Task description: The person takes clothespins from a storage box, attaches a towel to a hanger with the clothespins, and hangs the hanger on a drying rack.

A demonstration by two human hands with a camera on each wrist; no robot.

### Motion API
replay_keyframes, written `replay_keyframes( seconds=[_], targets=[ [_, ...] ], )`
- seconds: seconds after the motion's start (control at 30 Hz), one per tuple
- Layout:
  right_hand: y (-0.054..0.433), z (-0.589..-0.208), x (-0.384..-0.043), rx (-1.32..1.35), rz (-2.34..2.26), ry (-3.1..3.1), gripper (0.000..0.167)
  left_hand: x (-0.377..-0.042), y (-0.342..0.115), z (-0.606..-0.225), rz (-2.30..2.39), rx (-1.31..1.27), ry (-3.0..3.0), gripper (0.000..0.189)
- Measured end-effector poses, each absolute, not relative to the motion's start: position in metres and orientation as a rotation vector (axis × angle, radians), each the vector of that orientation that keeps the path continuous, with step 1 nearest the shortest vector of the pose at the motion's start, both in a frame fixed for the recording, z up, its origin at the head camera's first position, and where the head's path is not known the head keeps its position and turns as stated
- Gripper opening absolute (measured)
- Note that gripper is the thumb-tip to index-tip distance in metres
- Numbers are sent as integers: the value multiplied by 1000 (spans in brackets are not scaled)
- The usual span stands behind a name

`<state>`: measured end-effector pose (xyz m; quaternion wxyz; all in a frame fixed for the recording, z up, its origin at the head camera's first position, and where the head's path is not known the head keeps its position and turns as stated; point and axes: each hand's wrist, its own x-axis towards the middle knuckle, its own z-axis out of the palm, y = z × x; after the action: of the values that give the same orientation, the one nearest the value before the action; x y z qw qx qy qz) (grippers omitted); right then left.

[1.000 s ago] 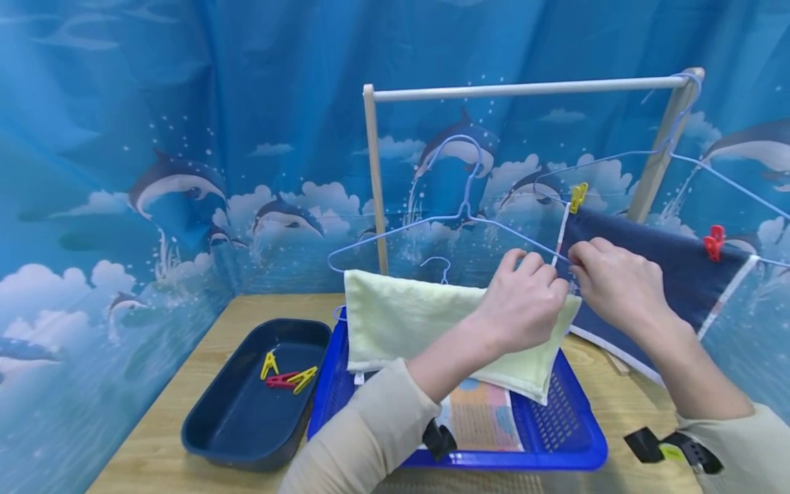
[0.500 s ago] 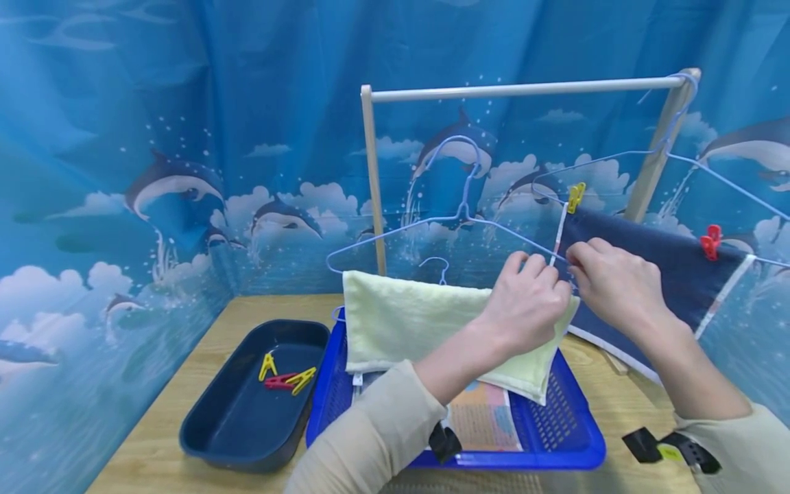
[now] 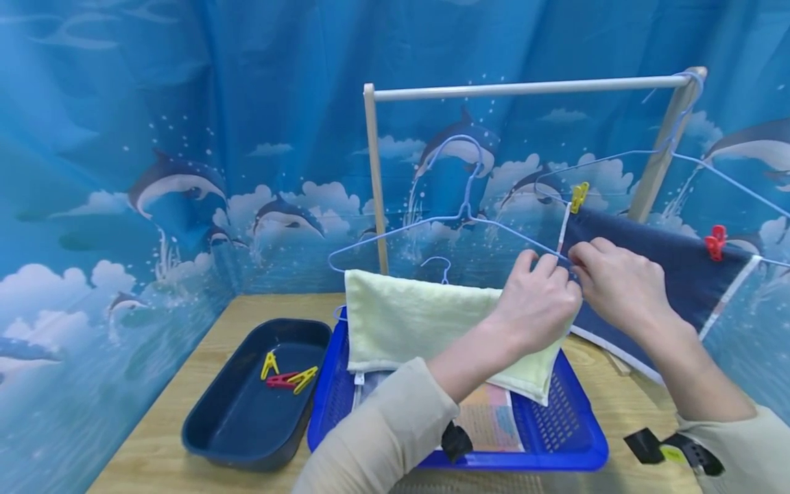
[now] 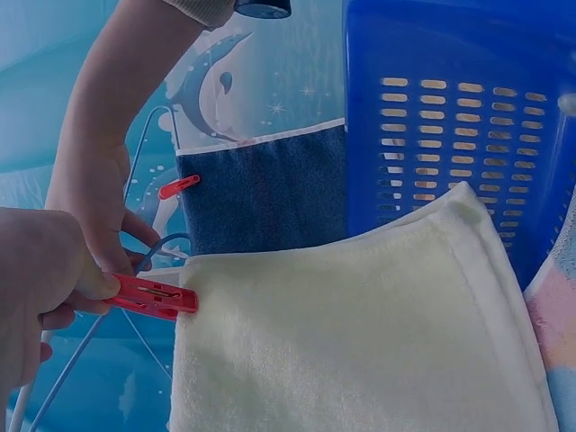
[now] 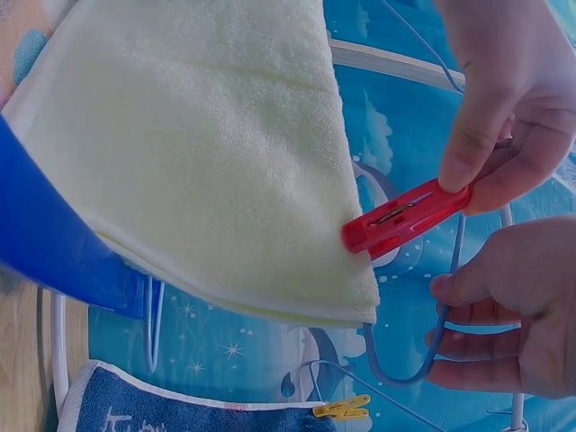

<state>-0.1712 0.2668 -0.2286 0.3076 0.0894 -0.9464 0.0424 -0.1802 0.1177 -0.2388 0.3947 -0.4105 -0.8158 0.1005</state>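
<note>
In the head view a pale yellow towel (image 3: 420, 319) hangs folded over the bottom of a light blue wire hanger (image 3: 465, 206). At the towel's right upper corner, my left hand (image 3: 535, 305) pinches a red clothespin (image 4: 155, 297), whose tip sits on the towel's edge. My right hand (image 3: 620, 288) grips the hanger's right end, thumb and fingers around the wire (image 5: 441, 337). In the head view the clothespin is hidden behind my left hand. Both wrist views show it lying across the towel's border.
A blue basket (image 3: 595, 439) stands under the towel, with printed cloth inside. Left of it, a dark tray (image 3: 216, 418) holds yellow and red clothespins (image 3: 302, 379). A rack (image 3: 524, 89) stands behind; a navy towel (image 3: 654, 247) hangs at its right on another hanger.
My left hand has shifted slightly to the right along the towel's corner. My right hand and the hanger hold about the same place.
</note>
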Motion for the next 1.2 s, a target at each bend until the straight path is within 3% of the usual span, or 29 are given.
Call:
replay_keyframes(
  seconds=[0.33,0.63,1.2],
  targets=[
    [270,-230,-173,253,109,-2530,15,-187,121,-247,242,-1037,-2005,29],
    [266,-230,-174,322,83,-2505,14,-192,121,-245,249,-1062,-2156,18],
    [260,-230,-176,312,51,-2526,8,-188,122,-236,224,-1017,-2414,16]
  ],
)
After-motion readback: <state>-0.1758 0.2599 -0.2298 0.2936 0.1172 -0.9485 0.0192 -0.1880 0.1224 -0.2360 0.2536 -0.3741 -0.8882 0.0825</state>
